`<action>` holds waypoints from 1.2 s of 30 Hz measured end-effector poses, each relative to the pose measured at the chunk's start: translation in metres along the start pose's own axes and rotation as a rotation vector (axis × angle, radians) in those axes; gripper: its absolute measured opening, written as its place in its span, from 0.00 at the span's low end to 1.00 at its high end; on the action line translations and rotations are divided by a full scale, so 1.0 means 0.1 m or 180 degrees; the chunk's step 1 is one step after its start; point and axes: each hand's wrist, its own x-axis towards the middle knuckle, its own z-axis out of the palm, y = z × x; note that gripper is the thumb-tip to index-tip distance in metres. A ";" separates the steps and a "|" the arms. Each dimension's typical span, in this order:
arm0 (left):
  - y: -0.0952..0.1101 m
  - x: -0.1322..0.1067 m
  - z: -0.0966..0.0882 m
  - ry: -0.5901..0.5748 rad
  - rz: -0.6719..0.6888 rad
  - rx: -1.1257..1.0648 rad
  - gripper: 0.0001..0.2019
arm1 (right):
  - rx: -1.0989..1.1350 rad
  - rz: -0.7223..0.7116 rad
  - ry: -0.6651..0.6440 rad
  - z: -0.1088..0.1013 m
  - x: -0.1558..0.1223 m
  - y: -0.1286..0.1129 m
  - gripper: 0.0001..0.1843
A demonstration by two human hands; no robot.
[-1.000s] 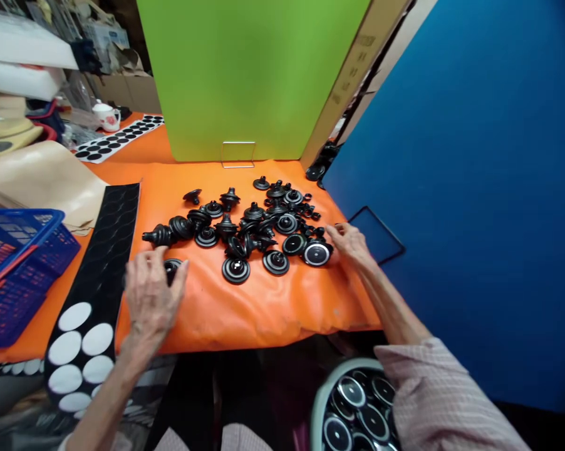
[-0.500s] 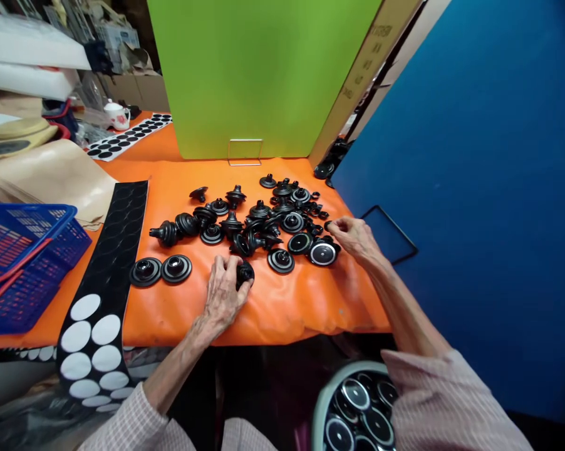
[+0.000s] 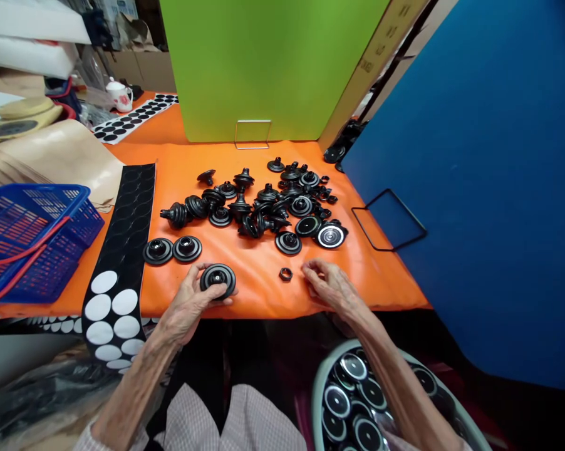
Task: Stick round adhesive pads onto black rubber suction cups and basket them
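Closest, at the person's lap, sits a pale round basin (image 3: pixel 313 401) packed with glossy black discs ringed in silver. Above it the table edge is draped in an orange cloth (image 3: pixel 264 300), smooth, slightly shiny and creased along the front.

The left hand (image 3: pixel 188 302) rests at that edge with thumb and fingers closed round a black ribbed disc (image 3: pixel 217 279). The disc is round, moulded in concentric ridges with a raised hub at its centre, and looks like matte rubber or plastic. It lies flat, face up.

The right hand (image 3: pixel 330 287) lies on the cloth with its fingers curled; I cannot tell if they pinch anything. Just to its left lies a small dark nut (image 3: pixel 285 274), apart from both hands.

Further left, two like discs (image 3: pixel 172 249) sit side by side next to a long black sheet (image 3: pixel 123 238) with white circles at its near end.

Beyond lies a loose heap of black parts (image 3: pixel 264 203), some flat, some tipped on stems.

A blue mesh basket (image 3: pixel 29 232) stands far left, and a green board (image 3: pixel 264 62) rises at the back.
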 end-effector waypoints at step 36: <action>-0.21 -0.20 0.04 -0.0476 0.0599 0.0035 0.28 | 0.1721 -0.0569 -0.0175 0.92 -0.65 -0.56 0.23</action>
